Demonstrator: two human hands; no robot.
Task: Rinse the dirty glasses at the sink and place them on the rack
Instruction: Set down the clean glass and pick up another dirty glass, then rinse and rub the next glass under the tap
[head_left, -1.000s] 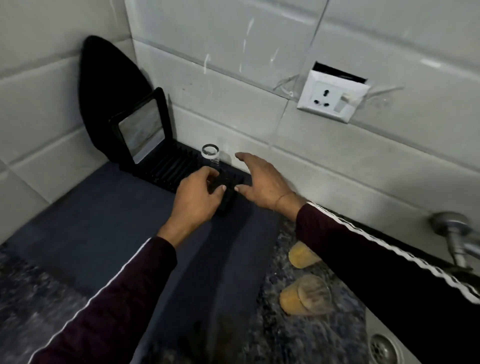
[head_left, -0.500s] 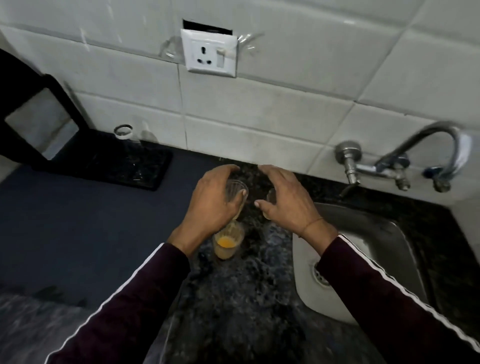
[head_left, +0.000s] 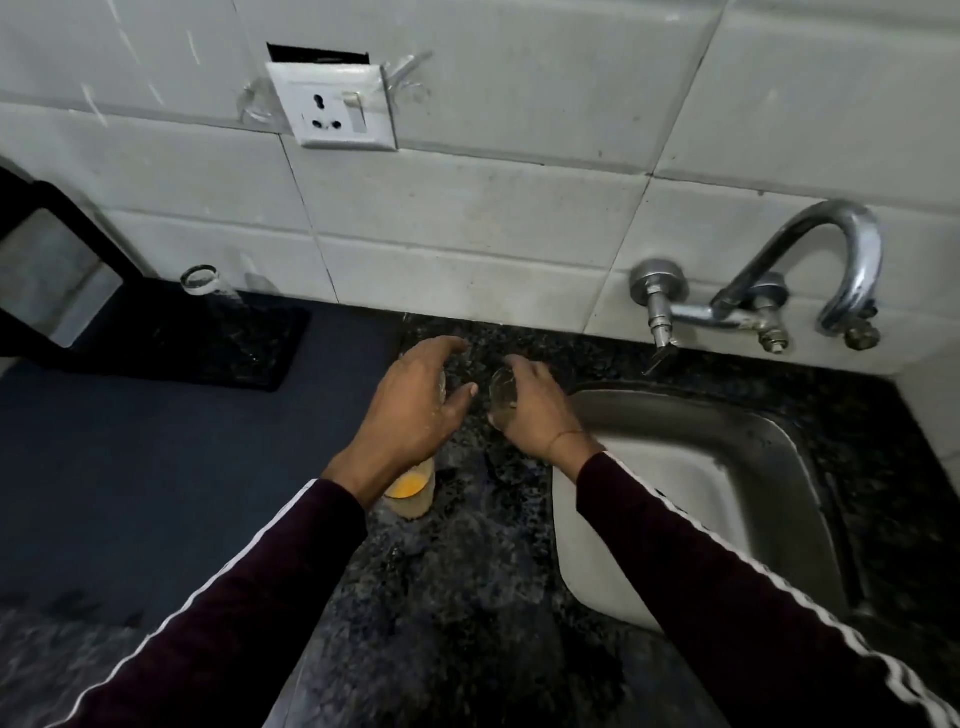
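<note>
The right hand (head_left: 540, 410) grips a small clear glass (head_left: 503, 397), tilted, just left of the steel sink (head_left: 748, 467), nearer the tap. The left hand (head_left: 415, 410) curls around another clear glass (head_left: 442, 385), farther from the sink.

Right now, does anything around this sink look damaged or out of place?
Yes. The wall socket hangs askew, with a dark gap open in the tile above it, so it looks loose, on the same wall as the tap.

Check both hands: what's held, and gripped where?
Right hand grips a clear glass around its side wall, rim tilted left. Left hand curls over another glass, mostly hidden; its grip can't be told.
</note>
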